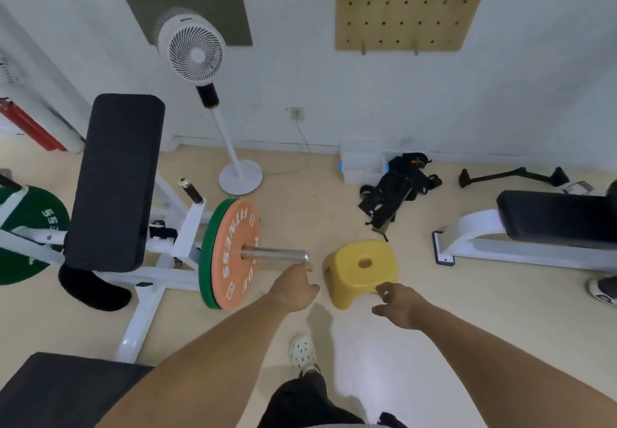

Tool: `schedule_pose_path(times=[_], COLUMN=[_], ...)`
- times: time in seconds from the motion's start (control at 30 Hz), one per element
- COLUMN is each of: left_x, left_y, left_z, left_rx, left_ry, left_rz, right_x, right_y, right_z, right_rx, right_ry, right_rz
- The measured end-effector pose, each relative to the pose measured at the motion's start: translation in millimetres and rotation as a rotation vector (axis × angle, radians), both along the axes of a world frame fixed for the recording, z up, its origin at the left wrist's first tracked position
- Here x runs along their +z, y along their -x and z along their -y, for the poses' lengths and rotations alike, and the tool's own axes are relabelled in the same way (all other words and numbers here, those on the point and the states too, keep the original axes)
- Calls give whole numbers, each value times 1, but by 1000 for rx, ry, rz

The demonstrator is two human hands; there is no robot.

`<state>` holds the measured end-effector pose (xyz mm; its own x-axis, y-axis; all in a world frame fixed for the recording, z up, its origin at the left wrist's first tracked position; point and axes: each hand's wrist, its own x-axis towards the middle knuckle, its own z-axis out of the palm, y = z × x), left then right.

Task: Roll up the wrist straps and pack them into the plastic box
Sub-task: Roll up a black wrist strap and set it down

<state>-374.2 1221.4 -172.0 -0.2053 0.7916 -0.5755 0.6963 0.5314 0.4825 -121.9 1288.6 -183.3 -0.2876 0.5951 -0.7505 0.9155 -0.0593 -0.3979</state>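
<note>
A heap of black wrist straps [397, 187] lies on the floor by the far wall. Just left of the heap stands a clear plastic box [362, 164] with blue clips. My left hand [295, 289] is stretched forward below the end of a barbell sleeve, fingers loosely curled, holding nothing. My right hand [399, 304] hovers over the near edge of a yellow stool [359, 270], fingers relaxed and empty. Both hands are well short of the straps and the box.
A barbell with orange and green plates [227, 254] sits on a white rack with a black bench [117, 180] at left. A white fan [197, 50] stands behind. Another bench [551, 220] is at right, a phone [442, 252] on the floor beside it.
</note>
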Motion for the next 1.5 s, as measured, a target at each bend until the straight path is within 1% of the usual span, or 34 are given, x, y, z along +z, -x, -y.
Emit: schedule_pose_path(times=[0.1,0.3,0.43,0.63,0.83,1.07,1.3,1.5], left_x=[-9,-14,-17,-22,-10,-11,-30,-53], left_y=[13,27,22,0,-24,-33,-12,51], left_z=[-60,-169,-226,-310,-375,-449,-529,-621], left_rx=[16,-106,-141,-123,-124,-117,-144,-200], left_ry=[33,82,147,149,141,131,151,151], left_rz=[54,55,62,52,35,35,70,126], right_x=[0,12,9,6,16,18,6,-8], right_y=[16,35,32,-1,-46,-57,-31,28], right_z=[-46,-137,-182,-279,-375,-440,-499,-572], right_rx=[-11,-49,-29,52,-36,-77,-126,-179], right_ry=[3,-29,1,-4,-47,-13,9,27], right_rz=[31,17,51,68,45,42,66,136])
